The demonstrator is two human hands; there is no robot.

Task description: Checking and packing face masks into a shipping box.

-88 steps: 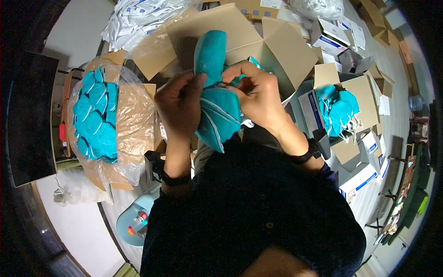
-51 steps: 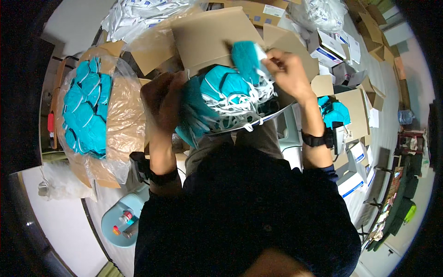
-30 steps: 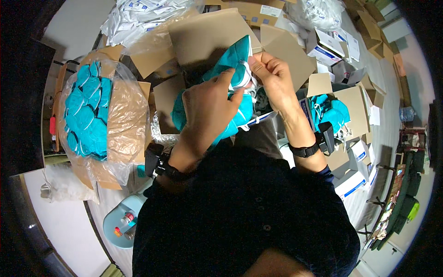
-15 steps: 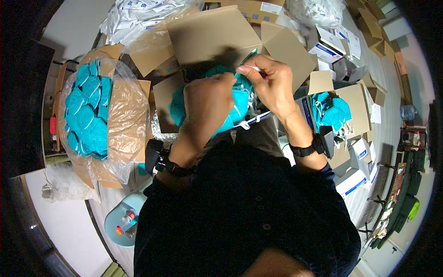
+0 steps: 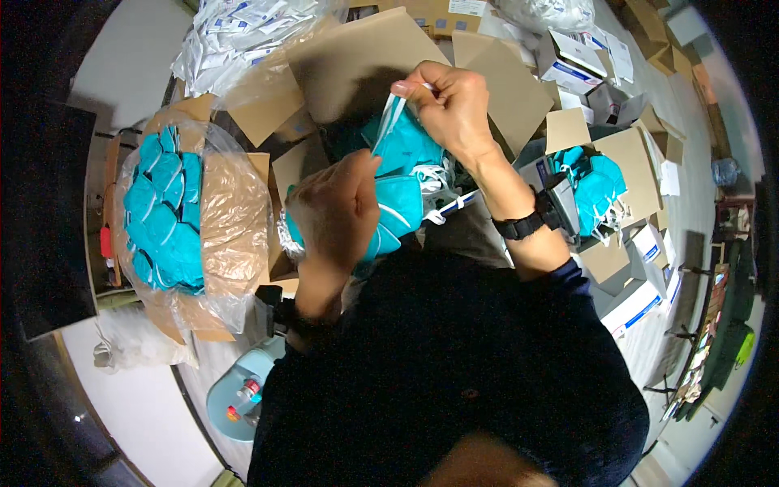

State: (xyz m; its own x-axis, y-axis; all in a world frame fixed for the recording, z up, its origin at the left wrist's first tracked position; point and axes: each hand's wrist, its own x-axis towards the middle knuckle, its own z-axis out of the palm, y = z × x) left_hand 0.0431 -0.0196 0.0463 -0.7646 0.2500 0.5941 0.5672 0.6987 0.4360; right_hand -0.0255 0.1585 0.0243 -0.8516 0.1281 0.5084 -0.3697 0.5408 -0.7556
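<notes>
A teal face mask [image 5: 408, 148] hangs in front of me above an open cardboard box. My right hand [image 5: 456, 109] pinches its white ear loop between thumb and forefinger and draws it taut. That strap runs down to the fingertips of my left hand [image 5: 341, 207], which is closed at the mask's left side and slightly blurred. Just below both hands lie more teal masks [image 5: 398, 199] with tangled white loops [image 5: 434, 177]. My left hand and wrist cover part of this pile.
At the left, a plastic-lined carton [image 5: 235, 223] holds several teal masks. A smaller box [image 5: 635, 183] of masks stands at the right, with white cartons [image 5: 633, 304] near it. White packets [image 5: 235, 40] are heaped at the back left. A pale blue stool [image 5: 219, 398] bears bottles.
My right hand has risen to the left, stretching the ear loop upward. My left hand has moved down and left, away from it. More of the mask shows between them.
</notes>
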